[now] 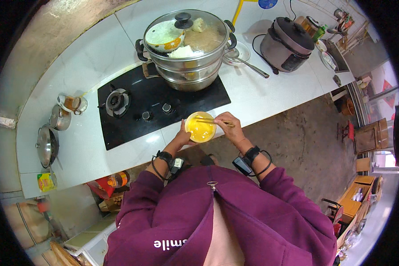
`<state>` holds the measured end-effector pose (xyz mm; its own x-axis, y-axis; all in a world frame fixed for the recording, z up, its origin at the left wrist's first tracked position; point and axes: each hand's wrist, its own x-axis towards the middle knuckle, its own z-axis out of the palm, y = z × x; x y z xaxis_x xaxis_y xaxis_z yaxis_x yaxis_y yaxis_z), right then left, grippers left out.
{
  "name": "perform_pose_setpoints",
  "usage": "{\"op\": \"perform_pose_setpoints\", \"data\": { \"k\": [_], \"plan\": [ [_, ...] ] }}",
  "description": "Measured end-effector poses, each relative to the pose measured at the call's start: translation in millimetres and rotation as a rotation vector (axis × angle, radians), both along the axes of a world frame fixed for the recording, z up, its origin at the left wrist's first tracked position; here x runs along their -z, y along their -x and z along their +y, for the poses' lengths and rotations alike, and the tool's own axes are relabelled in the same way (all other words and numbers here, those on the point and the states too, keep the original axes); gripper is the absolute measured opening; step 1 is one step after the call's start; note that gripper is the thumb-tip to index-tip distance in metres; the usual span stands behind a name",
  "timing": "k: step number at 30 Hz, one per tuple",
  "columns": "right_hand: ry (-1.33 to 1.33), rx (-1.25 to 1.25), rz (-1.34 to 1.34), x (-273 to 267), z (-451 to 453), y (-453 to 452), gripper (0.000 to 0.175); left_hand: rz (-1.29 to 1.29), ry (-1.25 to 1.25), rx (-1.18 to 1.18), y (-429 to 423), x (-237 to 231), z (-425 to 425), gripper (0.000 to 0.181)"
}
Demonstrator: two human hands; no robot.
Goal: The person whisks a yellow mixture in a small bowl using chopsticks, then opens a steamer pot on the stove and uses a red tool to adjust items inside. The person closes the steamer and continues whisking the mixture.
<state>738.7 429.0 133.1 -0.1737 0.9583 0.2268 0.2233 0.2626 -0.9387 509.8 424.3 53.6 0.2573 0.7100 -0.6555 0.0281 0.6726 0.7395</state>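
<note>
My left hand (182,137) holds a small round bowl (213,133) by its left side, at the front edge of the white counter. Inside lies a bright yellow liquid (201,131) that looks like beaten egg, with pale bubbles on its surface. A pair of chopsticks (206,120) is gripped in my right hand (232,128), and the tips reach into the liquid. Just beyond the bowl is a black gas hob (136,129) with two knobs. A steel steamer pot (189,71) stands on the hob's right side, and food and a patterned bowl (164,38) show through its glass lid.
Right of the steamer, a metal ladle (252,68) rests across a white plate (241,50). Farther right stands an electric cooker (286,46). A bare burner (117,101) is at the hob's left. A lidded pan (46,146) and a yellow packet (46,182) occupy the left counter end.
</note>
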Motion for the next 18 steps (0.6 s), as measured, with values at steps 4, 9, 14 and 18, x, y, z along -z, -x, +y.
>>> {"op": "perform_pose_setpoints", "data": {
  "k": [4,9,14,18],
  "plan": [
    [-0.046,0.03,-0.128,-11.2,-0.3,-18.7,0.007,0.003,-0.003,0.029,0.5,-3.2,1.2,0.084],
    [0.163,0.062,-0.142,-7.4,-7.7,-29.2,0.011,0.002,0.007,0.02,-1.4,-4.9,1.9,0.085],
    [0.241,0.042,-0.055,3.7,-18.2,-19.5,0.013,-0.019,-0.001,-0.013,0.6,8.3,1.6,0.086],
    [0.21,-0.021,-0.016,6.3,-20.9,-2.9,0.01,-0.044,0.014,-0.058,6.1,6.7,-4.1,0.095]
  ]
}}
